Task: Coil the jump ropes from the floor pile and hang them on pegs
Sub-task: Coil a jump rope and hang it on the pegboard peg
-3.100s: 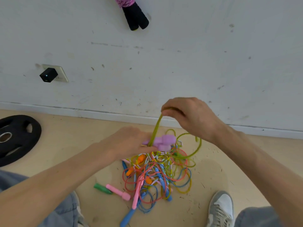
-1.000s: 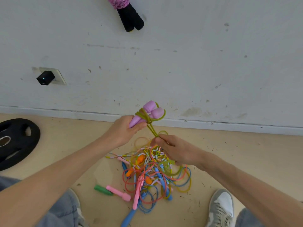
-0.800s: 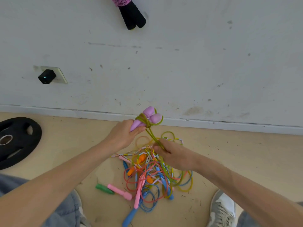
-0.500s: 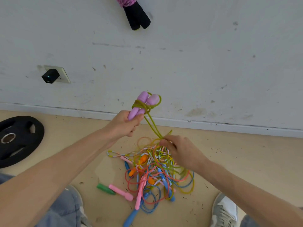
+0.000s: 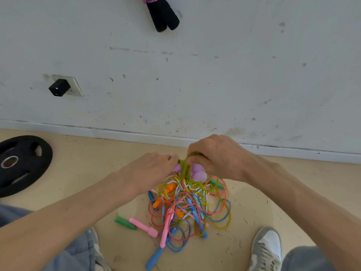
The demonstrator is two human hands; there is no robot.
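where right fingers (image 5: 197,151) pinch, olive rope (image 5: 184,169) wraps lilac handles (image 5: 198,173)

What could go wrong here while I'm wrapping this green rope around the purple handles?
The olive rope that your right hand pinches seems to run down into the pile; pulling may drag other ropes up. The wrap around the purple handles in your left hand looks loose and might unwind.
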